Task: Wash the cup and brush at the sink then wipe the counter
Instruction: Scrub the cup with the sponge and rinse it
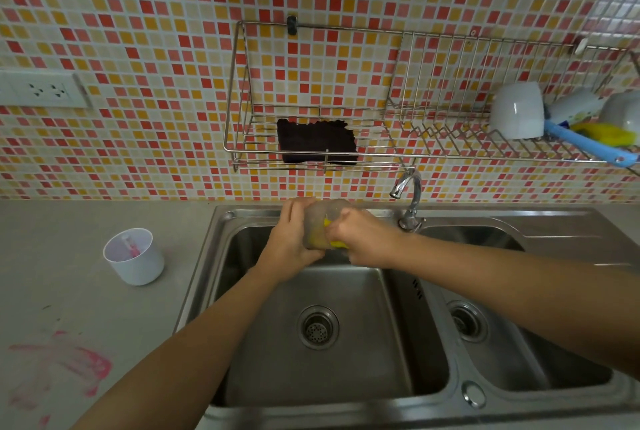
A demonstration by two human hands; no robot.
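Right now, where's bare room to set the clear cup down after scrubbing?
Bare counter lies between the white cup and the wall, and between that cup and the sink rim. Rack wires between the dark cloth and the mugs are free. Crowded: rack's right end; pink smear front-left.

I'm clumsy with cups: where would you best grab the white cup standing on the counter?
Around its side wall, coming from the sink side. The white cup stands upright, shows no handle, and holds a brush inside, so a sideways wrap keeps it level.
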